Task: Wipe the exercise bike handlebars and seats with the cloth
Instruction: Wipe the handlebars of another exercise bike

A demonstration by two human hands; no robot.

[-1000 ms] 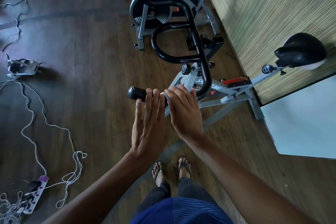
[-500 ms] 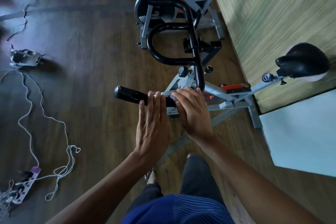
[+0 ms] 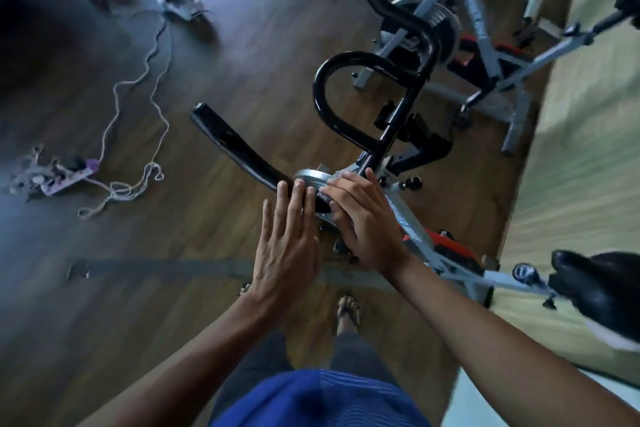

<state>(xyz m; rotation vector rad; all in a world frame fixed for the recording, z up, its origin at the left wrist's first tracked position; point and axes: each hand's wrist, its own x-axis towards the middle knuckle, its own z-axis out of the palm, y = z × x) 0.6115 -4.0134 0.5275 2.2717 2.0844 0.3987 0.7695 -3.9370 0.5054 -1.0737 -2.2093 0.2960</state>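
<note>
The black handlebars [image 3: 242,152] of a grey exercise bike [image 3: 412,222] loop in front of me, with one grip pointing left. My right hand [image 3: 363,218] curls over the near bar and presses a small pale cloth [image 3: 323,192] against it; only a scrap of cloth shows at the fingertips. My left hand [image 3: 289,239] lies flat, fingers straight, with the fingertips touching the same bar just left of the right hand. The black seat [image 3: 595,288] sits at the far right.
A second grey spinner bike [image 3: 478,21] stands behind, close to the striped wall [image 3: 581,166] on the right. On the wooden floor to the left lie a power strip [image 3: 65,173] and loose white cables [image 3: 138,80]. My sandalled feet [image 3: 348,308] stand below the bar.
The view has swung and blurred, so the bike now looks tilted. Both hands have stayed on the near bar, the right still on the cloth, the left still flat.
</note>
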